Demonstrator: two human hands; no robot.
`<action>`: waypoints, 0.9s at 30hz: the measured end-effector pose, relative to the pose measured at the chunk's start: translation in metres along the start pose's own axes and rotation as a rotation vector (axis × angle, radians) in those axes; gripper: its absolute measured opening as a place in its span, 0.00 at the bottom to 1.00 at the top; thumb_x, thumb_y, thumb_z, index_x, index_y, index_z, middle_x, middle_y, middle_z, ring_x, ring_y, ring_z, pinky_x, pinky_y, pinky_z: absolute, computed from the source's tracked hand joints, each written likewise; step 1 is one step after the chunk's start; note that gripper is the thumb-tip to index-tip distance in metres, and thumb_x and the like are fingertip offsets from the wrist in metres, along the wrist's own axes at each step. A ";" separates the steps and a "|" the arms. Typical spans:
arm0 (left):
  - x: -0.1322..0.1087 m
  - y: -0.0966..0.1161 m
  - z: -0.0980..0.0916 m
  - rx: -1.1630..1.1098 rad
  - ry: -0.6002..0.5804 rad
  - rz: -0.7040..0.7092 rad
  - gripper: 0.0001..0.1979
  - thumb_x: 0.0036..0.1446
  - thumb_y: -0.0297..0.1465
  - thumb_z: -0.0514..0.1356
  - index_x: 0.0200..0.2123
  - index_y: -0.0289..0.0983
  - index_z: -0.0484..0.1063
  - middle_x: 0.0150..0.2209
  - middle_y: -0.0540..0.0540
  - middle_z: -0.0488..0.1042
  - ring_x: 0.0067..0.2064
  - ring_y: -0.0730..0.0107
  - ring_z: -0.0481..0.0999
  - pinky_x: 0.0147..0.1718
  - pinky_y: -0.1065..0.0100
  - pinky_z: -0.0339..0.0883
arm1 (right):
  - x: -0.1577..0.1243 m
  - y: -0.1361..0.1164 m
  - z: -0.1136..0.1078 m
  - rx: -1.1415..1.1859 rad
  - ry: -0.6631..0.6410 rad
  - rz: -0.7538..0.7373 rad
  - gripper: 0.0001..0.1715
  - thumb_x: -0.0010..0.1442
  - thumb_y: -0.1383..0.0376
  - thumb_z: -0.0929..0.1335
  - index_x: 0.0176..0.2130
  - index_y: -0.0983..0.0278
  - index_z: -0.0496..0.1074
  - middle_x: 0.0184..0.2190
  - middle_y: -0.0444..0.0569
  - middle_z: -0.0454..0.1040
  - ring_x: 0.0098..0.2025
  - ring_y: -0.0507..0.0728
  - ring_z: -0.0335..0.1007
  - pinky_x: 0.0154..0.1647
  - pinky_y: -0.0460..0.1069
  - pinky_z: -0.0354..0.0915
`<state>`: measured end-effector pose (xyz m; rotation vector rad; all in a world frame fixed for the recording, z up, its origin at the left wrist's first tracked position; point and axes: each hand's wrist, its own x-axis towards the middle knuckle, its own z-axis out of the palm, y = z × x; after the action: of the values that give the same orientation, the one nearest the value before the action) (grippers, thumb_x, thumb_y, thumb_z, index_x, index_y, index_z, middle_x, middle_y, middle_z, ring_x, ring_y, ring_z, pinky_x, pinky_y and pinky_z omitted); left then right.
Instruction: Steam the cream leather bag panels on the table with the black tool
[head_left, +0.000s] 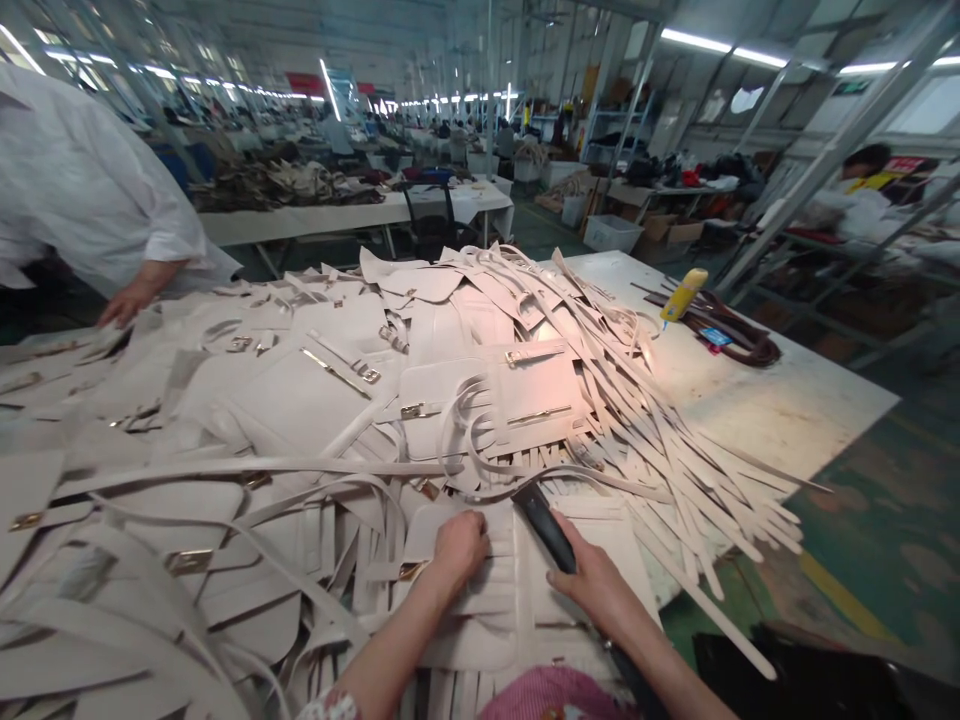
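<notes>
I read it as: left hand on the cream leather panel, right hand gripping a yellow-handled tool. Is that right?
Not quite: the head view shows the right hand gripping a black-handled tool, not a yellow one. The left hand does rest on the cream leather panel.

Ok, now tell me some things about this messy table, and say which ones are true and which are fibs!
1. The right hand holds a black-handled tool. True.
2. The left hand is up in the air, touching nothing. False: it rests with curled fingers on a cream leather piece.
3. The straps in the pile are bright red. False: they are cream coloured.
4. A yellow object lies on the table beyond the pile. True.
5. Another person's hand touches the pile at the far left. True.
</notes>
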<state>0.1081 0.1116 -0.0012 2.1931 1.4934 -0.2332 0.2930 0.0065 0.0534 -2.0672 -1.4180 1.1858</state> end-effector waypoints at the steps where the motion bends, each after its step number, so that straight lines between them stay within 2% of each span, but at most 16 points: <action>1: 0.000 0.003 -0.001 0.002 0.010 0.020 0.10 0.48 0.25 0.51 0.33 0.36 0.70 0.38 0.41 0.72 0.41 0.61 0.72 0.39 0.65 0.62 | -0.004 0.001 -0.004 0.020 -0.002 -0.003 0.43 0.46 0.68 0.64 0.60 0.58 0.49 0.34 0.47 0.73 0.32 0.58 0.68 0.34 0.49 0.61; 4: 0.004 0.016 -0.001 -0.010 0.029 0.106 0.11 0.47 0.25 0.53 0.35 0.37 0.69 0.42 0.42 0.70 0.45 0.62 0.68 0.44 0.66 0.59 | -0.020 0.009 -0.013 0.108 -0.040 -0.010 0.43 0.45 0.68 0.64 0.59 0.57 0.51 0.34 0.44 0.74 0.28 0.56 0.68 0.31 0.48 0.63; 7: 0.013 0.025 0.003 -0.033 0.000 0.141 0.09 0.46 0.27 0.55 0.34 0.37 0.70 0.40 0.44 0.70 0.43 0.63 0.69 0.41 0.67 0.60 | -0.030 0.018 -0.008 0.167 -0.046 -0.014 0.44 0.42 0.69 0.65 0.59 0.59 0.54 0.45 0.45 0.73 0.38 0.58 0.70 0.38 0.48 0.64; 10: 0.023 0.025 0.006 -0.054 -0.046 0.130 0.07 0.45 0.29 0.57 0.32 0.38 0.71 0.37 0.45 0.72 0.40 0.64 0.70 0.36 0.69 0.61 | -0.033 0.027 0.004 0.184 -0.053 -0.002 0.46 0.39 0.71 0.64 0.59 0.62 0.55 0.51 0.46 0.69 0.47 0.60 0.66 0.46 0.49 0.61; 15: 0.032 0.019 0.006 -0.079 -0.093 0.125 0.08 0.42 0.29 0.59 0.31 0.40 0.72 0.36 0.48 0.74 0.39 0.67 0.71 0.33 0.72 0.61 | -0.036 0.038 0.011 0.207 -0.062 0.001 0.47 0.38 0.71 0.64 0.59 0.62 0.55 0.52 0.45 0.68 0.52 0.62 0.63 0.49 0.49 0.60; 22: 0.032 0.025 0.009 -0.089 -0.083 0.111 0.08 0.42 0.27 0.57 0.29 0.38 0.73 0.34 0.45 0.74 0.37 0.62 0.72 0.33 0.68 0.61 | -0.035 0.052 0.011 0.189 -0.076 0.017 0.49 0.36 0.70 0.65 0.59 0.61 0.54 0.51 0.45 0.70 0.52 0.63 0.64 0.51 0.50 0.59; 27: 0.037 0.021 0.010 -0.136 -0.105 0.162 0.09 0.41 0.25 0.56 0.28 0.36 0.74 0.32 0.44 0.75 0.36 0.63 0.72 0.34 0.68 0.62 | -0.036 0.056 0.010 0.174 -0.084 0.019 0.49 0.36 0.70 0.65 0.59 0.60 0.54 0.50 0.46 0.70 0.52 0.63 0.62 0.52 0.51 0.58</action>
<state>0.1429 0.1317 -0.0186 2.1448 1.2318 -0.1847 0.3128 -0.0508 0.0244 -1.9373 -1.2839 1.3672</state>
